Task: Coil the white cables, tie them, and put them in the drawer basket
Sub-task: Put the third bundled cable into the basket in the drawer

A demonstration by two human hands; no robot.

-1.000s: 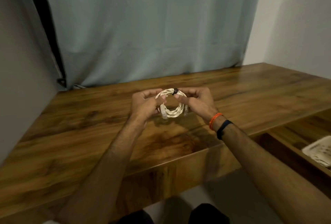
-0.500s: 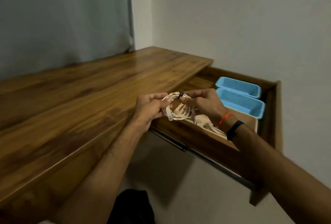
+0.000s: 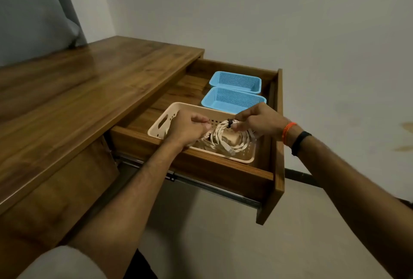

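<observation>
A coiled white cable [image 3: 223, 138] bound with a small black tie [image 3: 229, 122] hangs over the cream basket [image 3: 163, 120] in the open wooden drawer [image 3: 223, 171]. My right hand [image 3: 257, 122] pinches the coil at the tie. On the coil's left side my left hand [image 3: 187, 128] grips it with curled fingers. The lower part of the coil and a plug sit inside the basket. More white cable lies in the basket beneath, partly hidden by my left hand.
Two blue mesh baskets [image 3: 234, 100] [image 3: 237, 81] stand behind the cream one in the drawer. The wooden desk top [image 3: 78, 100] stretches to the left. A grey curtain [image 3: 29, 10] hangs at the far left, a plain wall behind.
Both hands carried the tied coil from above the desk top rightward to the open drawer, and lowered it over the cream basket. The view swung right with them.
</observation>
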